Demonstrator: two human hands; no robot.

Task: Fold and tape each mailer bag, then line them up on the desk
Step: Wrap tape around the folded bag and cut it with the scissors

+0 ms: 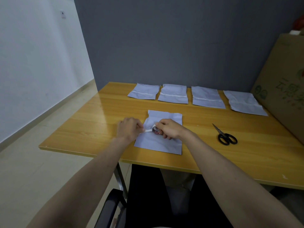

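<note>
A folded white mailer bag [158, 143] lies flat near the front edge of the wooden desk [92, 122]. Over it my right hand [171, 128] grips a roll of tape [156, 130]. My left hand [129, 129] pinches the free end of the tape strip [147, 130], which stretches between both hands just above the bag's left side. Along the back of the desk several folded and taped mailer bags lie in a row, from the leftmost [144, 93] to the rightmost [245, 102].
Black-handled scissors [224, 135] lie on the desk to the right of the bag. A large cardboard box [283, 89] stands against the desk's right side. A black chair [113, 209] sits under me, and a grey wall is behind the desk.
</note>
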